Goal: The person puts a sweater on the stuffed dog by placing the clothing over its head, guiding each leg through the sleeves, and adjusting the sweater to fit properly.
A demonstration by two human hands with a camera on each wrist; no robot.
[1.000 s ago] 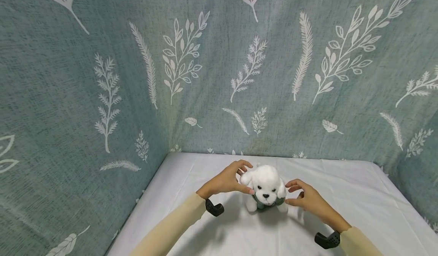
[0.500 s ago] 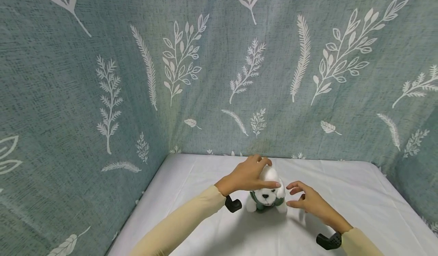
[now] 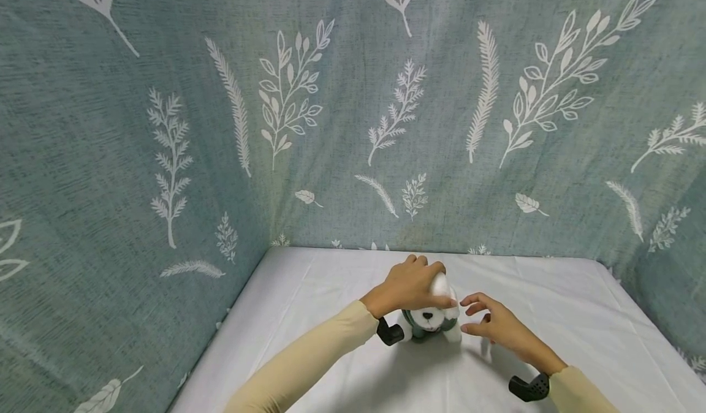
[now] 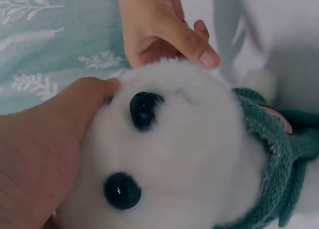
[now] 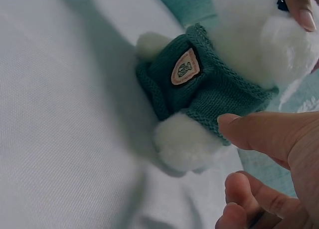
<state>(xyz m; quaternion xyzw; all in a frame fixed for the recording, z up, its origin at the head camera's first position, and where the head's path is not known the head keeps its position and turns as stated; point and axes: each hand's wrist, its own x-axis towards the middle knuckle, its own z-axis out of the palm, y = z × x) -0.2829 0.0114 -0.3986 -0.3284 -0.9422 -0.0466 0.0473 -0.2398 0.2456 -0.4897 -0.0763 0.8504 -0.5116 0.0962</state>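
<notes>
left hand capped over the toy's head, right hand just off its side

white sheet (image 3: 331,315) covers the work surface, with leaf-print curtain (image 3: 165,125) hung behind and to both sides. the plush dog (image 3: 430,318) sits upright near the middle of the sheet, towards the back edge, facing the person. its long axis runs vertical, head over body, with a green knitted sweater (image 5: 209,89) around the torso (a small woven label shows on the knit in the right wrist view).

left hand (image 3: 409,287) is the nearer one: it lies on top of the head from the toy's left, fingers curled over the crown and thumb (image 4: 75,109) pressed against the face beside the nose. that is a grip around the head, not a flat touch.

right hand (image 3: 491,324) sits just beside the toy on the opposite side, apart from it. its fingers are loosely bent and spread, holding nothing; the thumb tip (image 5: 234,126) is very near the sweater hem, and whether it touches cannot be told.

the toy therefore lies between the two hands, under the left and sideways of the right.
</notes>
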